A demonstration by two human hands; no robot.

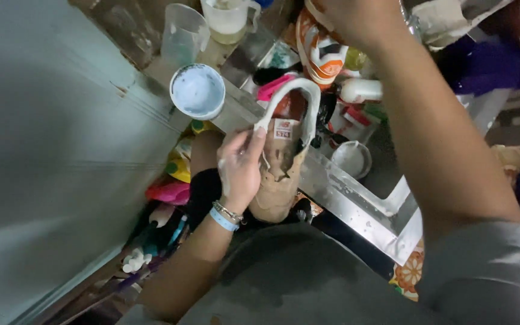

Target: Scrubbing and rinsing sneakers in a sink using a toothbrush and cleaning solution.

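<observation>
left hand (239,168) clamped on tan sneaker (281,174) at collar, mid-cleaning; right hand (347,18) raised by orange shoe (320,51), grip unclear. next needs firm hold, cleaner tub (197,91) close by.

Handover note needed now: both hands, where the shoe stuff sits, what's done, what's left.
Left hand: grips the tan shoe at its opening, toe toward the person.
Right hand: raised at the top edge, on or just above the orange-and-white shoe; contact unclear.
White round tub sits on the ledge left of the tan shoe; two clear jugs behind it; small white cup to the right.
Done: cannot tell how far along.
Left: the tan shoe's upper looks soiled.
</observation>
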